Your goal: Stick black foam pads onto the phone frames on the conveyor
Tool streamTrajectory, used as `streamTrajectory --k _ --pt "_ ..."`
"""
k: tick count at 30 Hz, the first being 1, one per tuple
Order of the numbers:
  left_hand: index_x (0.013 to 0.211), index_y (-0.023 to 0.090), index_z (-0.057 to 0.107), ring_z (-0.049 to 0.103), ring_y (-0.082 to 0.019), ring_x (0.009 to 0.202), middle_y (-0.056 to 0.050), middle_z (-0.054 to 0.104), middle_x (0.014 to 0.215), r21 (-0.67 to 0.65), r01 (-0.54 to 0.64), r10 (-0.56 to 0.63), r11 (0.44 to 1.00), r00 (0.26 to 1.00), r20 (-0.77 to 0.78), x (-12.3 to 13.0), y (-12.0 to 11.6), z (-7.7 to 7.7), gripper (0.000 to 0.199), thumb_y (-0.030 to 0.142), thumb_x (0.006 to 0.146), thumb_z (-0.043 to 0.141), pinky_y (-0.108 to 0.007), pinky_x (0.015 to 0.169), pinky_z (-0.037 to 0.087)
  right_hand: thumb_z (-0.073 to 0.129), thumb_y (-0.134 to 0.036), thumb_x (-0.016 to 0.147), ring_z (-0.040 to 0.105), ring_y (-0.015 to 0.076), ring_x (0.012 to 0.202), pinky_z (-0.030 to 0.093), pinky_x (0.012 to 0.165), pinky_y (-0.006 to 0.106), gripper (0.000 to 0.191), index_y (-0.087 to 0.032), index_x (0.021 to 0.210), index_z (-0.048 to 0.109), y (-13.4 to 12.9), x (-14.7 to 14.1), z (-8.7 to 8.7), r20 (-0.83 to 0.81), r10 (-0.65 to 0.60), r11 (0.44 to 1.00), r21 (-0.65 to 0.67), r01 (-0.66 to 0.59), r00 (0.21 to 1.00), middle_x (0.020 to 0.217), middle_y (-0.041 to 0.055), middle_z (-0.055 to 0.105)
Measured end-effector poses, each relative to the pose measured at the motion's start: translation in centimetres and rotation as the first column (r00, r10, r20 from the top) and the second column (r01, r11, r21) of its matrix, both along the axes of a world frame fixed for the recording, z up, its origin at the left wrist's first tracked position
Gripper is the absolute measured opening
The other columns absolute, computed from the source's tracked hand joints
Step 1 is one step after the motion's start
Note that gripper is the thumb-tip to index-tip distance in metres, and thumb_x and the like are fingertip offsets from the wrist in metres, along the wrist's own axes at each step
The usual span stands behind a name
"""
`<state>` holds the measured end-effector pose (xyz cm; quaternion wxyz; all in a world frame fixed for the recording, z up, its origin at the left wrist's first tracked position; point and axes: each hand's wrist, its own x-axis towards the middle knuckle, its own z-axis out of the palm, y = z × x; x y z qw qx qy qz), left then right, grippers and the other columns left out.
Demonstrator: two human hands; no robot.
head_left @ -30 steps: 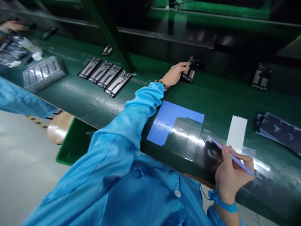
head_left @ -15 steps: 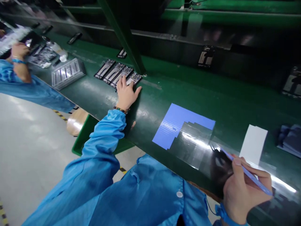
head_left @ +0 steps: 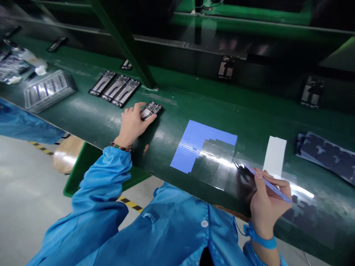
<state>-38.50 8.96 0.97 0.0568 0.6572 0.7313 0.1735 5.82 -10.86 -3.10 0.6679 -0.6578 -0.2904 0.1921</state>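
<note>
Head view, phone unit point(head_left: 153, 108) clasped within left hand point(head_left: 133, 123), right hand point(head_left: 266, 205) gripping blue tool point(head_left: 277, 191)

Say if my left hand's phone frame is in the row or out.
Out: green bench shows between the phone frame in your left hand and the row.

Your jacket point(head_left: 177, 221) is bright blue with a white button point(head_left: 204, 223); your wristband point(head_left: 264, 241) is blue too, your bracelet point(head_left: 121, 147) dark with flecks of colour. The slim tool point(head_left: 277, 191) in your right hand point(head_left: 266, 207) is periwinkle, much like the blue sheet point(head_left: 183, 149). Your left hand point(head_left: 133, 123) has a black-and-silver phone frame point(head_left: 152, 108). Your counter point(head_left: 257, 120) is deep green, the paper strip point(head_left: 274, 155) white, the floor tape point(head_left: 131, 204) striped yellow and black.
</note>
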Motion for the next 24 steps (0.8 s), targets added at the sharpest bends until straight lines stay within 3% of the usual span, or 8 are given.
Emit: streamTrajectory --k 2,5,7,9,14,18,21,24 --pt "0.154 0.021 0.061 0.074 -0.036 0.110 -0.013 0.078 0.117 -0.003 -0.011 0.011 1.000 0.965 0.263 0.5 -0.5 0.5 0.083 0.065 0.088 0.083 -0.055 0.103 0.059 0.101 -0.041 0.083 0.085 0.0261 0.101 0.056 0.126 0.064 0.039 -0.021 0.094 0.070 0.0 0.0 0.0 0.012 0.002 1.000 -0.018 -0.002 1.000 0.095 0.0042 0.083" --pt "0.149 0.024 0.061 0.076 -0.026 0.098 -0.008 0.078 0.117 0.007 0.059 -0.048 0.998 0.737 0.674 3.0 -1.9 1.3 0.081 0.064 0.085 0.088 -0.041 0.088 0.065 0.100 -0.045 0.083 0.086 0.0288 0.103 0.060 0.121 0.063 0.039 -0.020 0.097 0.073 -0.1 -0.1 0.0 0.026 0.009 1.000 -0.026 -0.009 1.000 0.103 0.0085 0.084" --pt "0.149 0.027 0.060 0.078 -0.024 0.102 -0.006 0.079 0.123 0.032 0.140 -0.110 0.990 0.588 0.801 5.8 -2.9 2.0 0.078 0.059 0.085 0.092 -0.037 0.088 0.067 0.099 -0.047 0.085 0.086 0.0299 0.104 0.062 0.118 0.063 0.039 -0.019 0.097 0.074 -0.1 -0.1 0.0 0.035 0.005 1.000 -0.028 -0.004 0.999 0.106 0.0105 0.085" --pt "0.153 0.029 0.057 0.079 -0.023 0.106 -0.006 0.078 0.127 0.025 0.283 -0.171 0.959 0.504 0.847 9.2 -3.9 2.5 0.079 0.051 0.087 0.094 -0.036 0.091 0.067 0.097 -0.050 0.086 0.086 0.0301 0.104 0.062 0.118 0.063 0.040 -0.019 0.098 0.076 -0.2 -0.1 -0.1 0.048 -0.016 0.999 -0.041 0.018 0.999 0.107 0.0111 0.086" --pt "0.138 0.024 0.064 0.078 -0.023 0.110 -0.007 0.078 0.127 -0.013 0.709 -0.329 0.705 0.343 0.880 17.2 -5.8 1.4 0.051 0.042 0.096 0.086 -0.038 0.095 0.065 0.094 -0.055 0.088 0.086 0.0282 0.099 0.064 0.116 0.060 0.043 -0.018 0.102 0.076 -0.2 0.3 0.8 0.083 -0.078 0.994 -0.074 0.084 0.993 0.103 0.0086 0.085" --pt "0.132 0.023 0.066 0.076 -0.023 0.100 -0.004 0.078 0.111 -0.114 0.791 -0.423 0.601 0.436 0.795 20.7 -6.5 -0.2 0.043 0.040 0.097 0.084 -0.037 0.087 0.063 0.096 -0.052 0.086 0.086 0.0262 0.098 0.067 0.110 0.053 0.043 -0.020 0.101 0.072 0.7 2.0 2.5 0.096 -0.105 0.993 -0.036 0.109 0.990 0.099 0.0049 0.082" --pt "0.131 0.019 0.070 0.073 -0.027 0.109 -0.008 0.074 0.118 -0.114 0.798 -0.611 0.592 0.536 0.582 21.3 -6.5 -0.3 0.040 0.035 0.097 0.085 -0.042 0.096 0.061 0.100 -0.051 0.078 0.084 0.0251 0.091 0.069 0.101 0.048 0.046 -0.021 0.093 0.069 0.6 4.9 3.1 0.101 -0.159 0.986 -0.025 0.162 0.982 0.089 0.0021 0.078" --pt "0.133 0.016 0.070 0.067 -0.032 0.122 -0.014 0.069 0.130 -0.049 0.826 -0.775 0.561 0.545 0.319 21.7 -6.5 0.0 0.037 0.032 0.102 0.081 -0.048 0.106 0.058 0.102 -0.048 0.073 0.079 0.0218 0.085 0.069 0.096 0.042 0.046 -0.023 0.085 0.066 -1.2 8.4 2.9 0.129 -0.221 0.973 -0.037 0.228 0.967 0.082 -0.0008 0.073"
